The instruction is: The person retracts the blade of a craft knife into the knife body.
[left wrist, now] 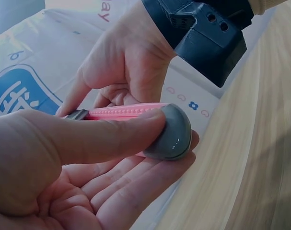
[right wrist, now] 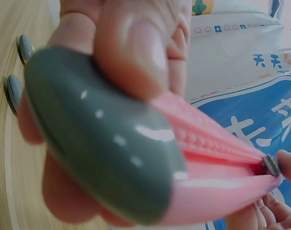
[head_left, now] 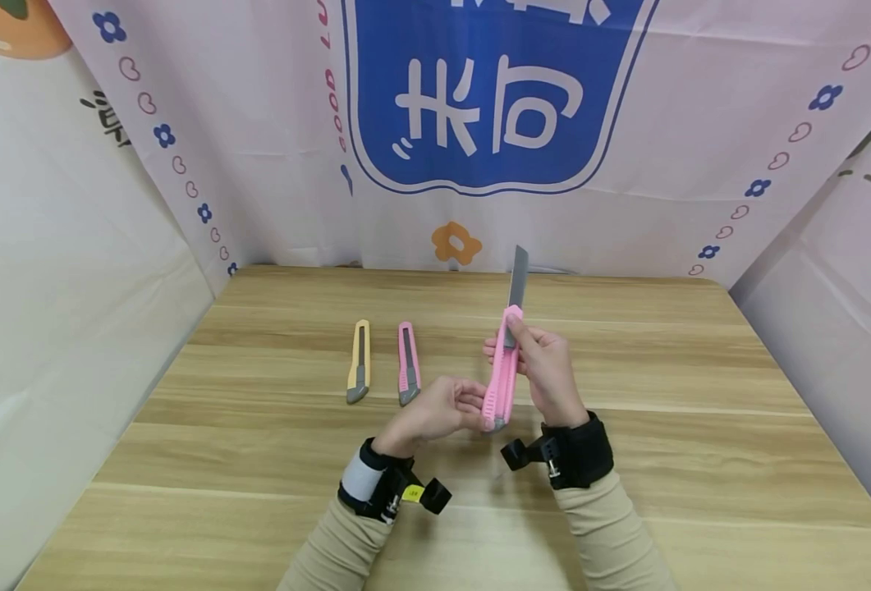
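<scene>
A pink utility knife [head_left: 503, 382] is held above the table between both hands, its long grey blade [head_left: 519, 275] extended toward the back wall. My left hand [head_left: 435, 410] pinches the grey end cap [left wrist: 173, 134] between thumb and fingers. Farther up the handle, my right hand [head_left: 549, 369] grips near the blade end, the thumb on the grey slider [right wrist: 271, 165]. Left of the hands, a second pink utility knife [head_left: 409, 365] and a yellow utility knife [head_left: 359, 361] lie side by side on the table, no blade showing from either.
The wooden table [head_left: 258, 460] runs back to a printed cloth [head_left: 280, 205] with a blue sign on it. White cloth also hangs at the left and right sides. Each wrist wears a black strap with a small camera.
</scene>
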Motion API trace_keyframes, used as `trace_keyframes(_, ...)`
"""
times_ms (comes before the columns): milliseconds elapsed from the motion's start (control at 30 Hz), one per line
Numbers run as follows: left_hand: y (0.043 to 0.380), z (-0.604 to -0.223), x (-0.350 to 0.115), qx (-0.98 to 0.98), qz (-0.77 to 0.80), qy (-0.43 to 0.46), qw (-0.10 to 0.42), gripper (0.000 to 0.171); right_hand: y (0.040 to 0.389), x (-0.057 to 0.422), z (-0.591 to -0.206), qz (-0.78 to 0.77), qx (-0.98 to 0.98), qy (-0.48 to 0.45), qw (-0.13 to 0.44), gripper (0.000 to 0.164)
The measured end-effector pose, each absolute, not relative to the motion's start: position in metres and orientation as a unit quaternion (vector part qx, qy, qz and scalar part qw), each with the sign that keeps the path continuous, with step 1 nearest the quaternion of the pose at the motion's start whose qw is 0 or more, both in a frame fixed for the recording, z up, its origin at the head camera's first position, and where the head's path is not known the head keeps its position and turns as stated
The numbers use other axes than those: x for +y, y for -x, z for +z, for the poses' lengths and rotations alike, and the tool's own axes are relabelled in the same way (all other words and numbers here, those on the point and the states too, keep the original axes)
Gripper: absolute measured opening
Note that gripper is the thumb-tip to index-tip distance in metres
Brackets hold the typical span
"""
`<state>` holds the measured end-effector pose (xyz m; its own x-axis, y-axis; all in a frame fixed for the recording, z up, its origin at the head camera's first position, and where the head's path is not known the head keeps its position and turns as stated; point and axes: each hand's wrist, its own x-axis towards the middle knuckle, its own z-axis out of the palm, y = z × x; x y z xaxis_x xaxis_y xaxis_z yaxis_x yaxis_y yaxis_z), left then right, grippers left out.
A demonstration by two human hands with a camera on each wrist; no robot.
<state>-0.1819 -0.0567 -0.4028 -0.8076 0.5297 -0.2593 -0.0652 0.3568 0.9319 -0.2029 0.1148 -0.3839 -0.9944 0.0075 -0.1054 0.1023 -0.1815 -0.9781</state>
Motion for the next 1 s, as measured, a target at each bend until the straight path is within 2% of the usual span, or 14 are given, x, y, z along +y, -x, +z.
trace_keyframes(133, 0.1822, -0.4035, -0.0545, 0.783, 0.543, -0.15, 0.263, 0.032, 0.2031, 0.1144, -0.3856, -0.77, 0.637, -0.036, 0.02, 0.05)
trace_keyframes(367, 0.1818, -0.4052, -0.0521, 0.789, 0.533, -0.164, 0.256, 0.035, 0.2036, 0.1158, -0.3891, -0.777, 0.629, -0.029, -0.004, 0.035)
trace_keyframes(567, 0.1817, -0.4054, -0.0517, 0.789, 0.532, -0.163, 0.261, 0.035, 0.2037, 0.1151, -0.3886, -0.779, 0.625, -0.034, -0.02, 0.039)
trace_keyframes(767, 0.1818, -0.4051, -0.0519, 0.792, 0.53, -0.162, 0.255, 0.032, 0.2037, 0.113, -0.3885, -0.781, 0.623, -0.032, -0.027, 0.037)
trace_keyframes(1000, 0.181, -0.4043, -0.0531, 0.794, 0.534, -0.159, 0.243, 0.033, 0.2037, 0.111, -0.3876, -0.783, 0.622, -0.019, -0.007, 0.042)
